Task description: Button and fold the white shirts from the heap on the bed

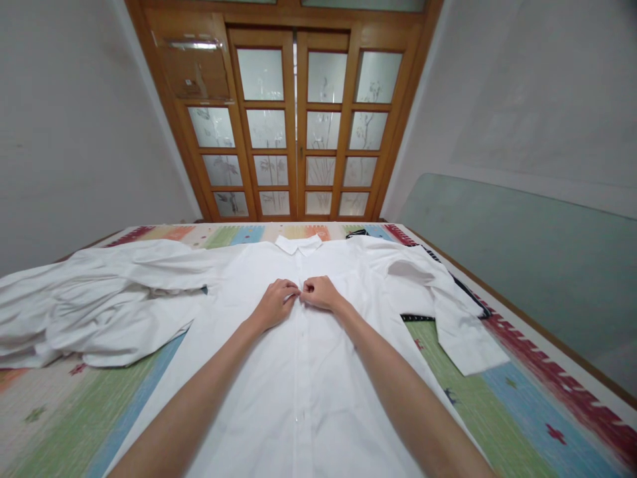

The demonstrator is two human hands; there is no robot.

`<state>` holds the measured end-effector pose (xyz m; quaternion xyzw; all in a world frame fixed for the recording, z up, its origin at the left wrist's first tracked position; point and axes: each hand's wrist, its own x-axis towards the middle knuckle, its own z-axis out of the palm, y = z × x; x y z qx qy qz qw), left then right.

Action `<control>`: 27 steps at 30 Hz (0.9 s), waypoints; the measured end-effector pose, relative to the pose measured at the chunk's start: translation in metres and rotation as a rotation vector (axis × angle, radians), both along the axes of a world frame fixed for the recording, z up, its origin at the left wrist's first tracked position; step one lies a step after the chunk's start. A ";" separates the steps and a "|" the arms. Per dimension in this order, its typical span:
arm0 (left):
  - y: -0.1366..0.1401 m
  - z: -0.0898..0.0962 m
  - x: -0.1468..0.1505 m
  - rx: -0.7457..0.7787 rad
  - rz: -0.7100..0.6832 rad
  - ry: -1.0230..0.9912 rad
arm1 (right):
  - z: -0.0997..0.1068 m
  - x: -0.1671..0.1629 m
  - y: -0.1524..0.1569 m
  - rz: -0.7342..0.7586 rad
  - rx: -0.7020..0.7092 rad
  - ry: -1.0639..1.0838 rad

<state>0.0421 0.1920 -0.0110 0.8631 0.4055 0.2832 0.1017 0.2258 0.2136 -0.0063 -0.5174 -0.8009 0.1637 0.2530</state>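
Observation:
A white collared shirt (259,385) lies spread out face up, its collar (298,245) at the far end and its button placket running down the middle toward me. My left hand (278,302) and my right hand (319,293) meet at the placket below the collar. Both are closed, with fingertips pinching the front edge of the shirt from either side. Whether a button is between the fingers is hidden. The right sleeve in view (468,338) is bent down over the cover.
Beneath the shirt is a colourful striped bed cover (527,411). More crumpled white cloth (99,305) lies at the left, and something dark with white dots (418,318) shows under the right sleeve. Beyond stand wooden doors with glass panes (294,126); a pale green panel (517,245) leans at the right wall.

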 end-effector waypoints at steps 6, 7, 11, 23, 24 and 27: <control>-0.007 0.003 0.007 0.013 0.064 0.032 | -0.007 0.007 0.005 0.086 -0.151 0.294; -0.008 0.004 0.009 0.002 0.077 0.023 | -0.007 0.008 0.005 0.094 -0.171 0.330; -0.008 0.004 0.014 -0.118 0.126 -0.052 | -0.008 0.008 0.005 0.105 -0.221 0.403; -0.004 0.002 0.014 -0.256 0.167 -0.187 | -0.009 0.007 0.004 0.104 -0.212 0.384; -0.004 0.002 0.014 -0.256 0.169 -0.193 | -0.009 0.007 0.004 0.106 -0.212 0.384; -0.006 0.003 0.015 -0.249 0.172 -0.215 | -0.009 0.007 0.004 0.102 -0.222 0.390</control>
